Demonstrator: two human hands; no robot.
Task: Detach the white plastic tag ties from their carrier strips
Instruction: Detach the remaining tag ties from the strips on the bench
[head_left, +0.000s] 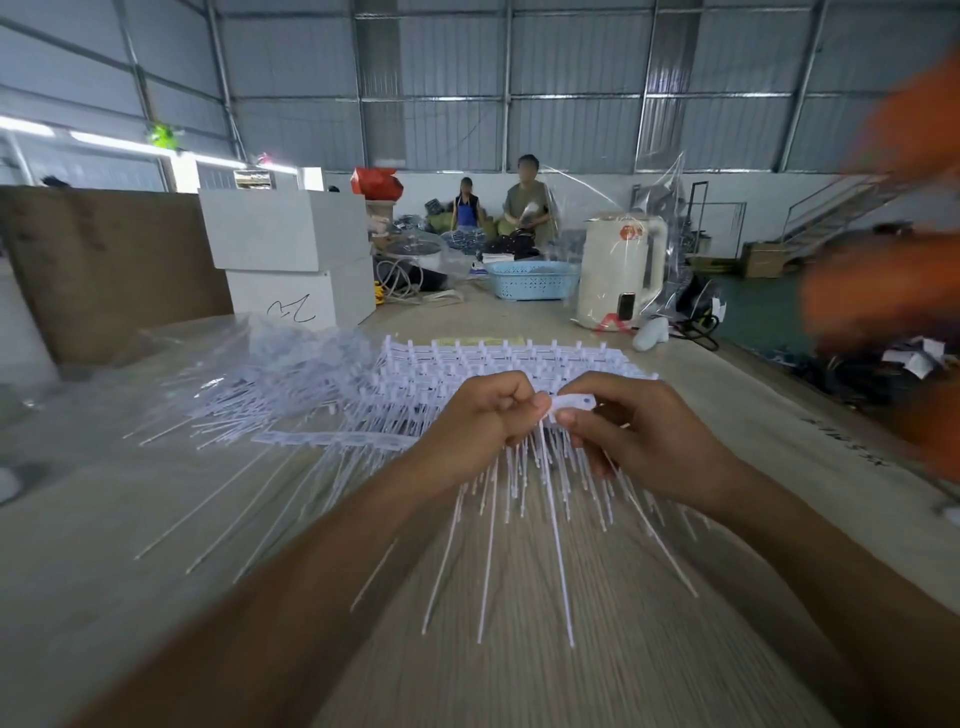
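Both hands meet above the middle of the wooden table (104, 519). My left hand (488, 415) grips a bundle of white tag ties (556, 519) whose thin tails fan down toward me. My right hand (634, 431) pinches the end of a white carrier strip (574, 401) between thumb and forefinger, right beside the left fingers. Behind the hands lies a stack of ties on carrier strips (498, 358). A bare carrier strip (332, 439) lies flat to the left. A heap of loose ties (249, 384) spreads further left.
White boxes (291, 260) and a brown board (104, 270) stand at the back left. A white kettle (621, 270) and blue basket (530, 279) sit behind the stack. A blurred orange-sleeved arm (893, 270) is at the right. Two people sit far back.
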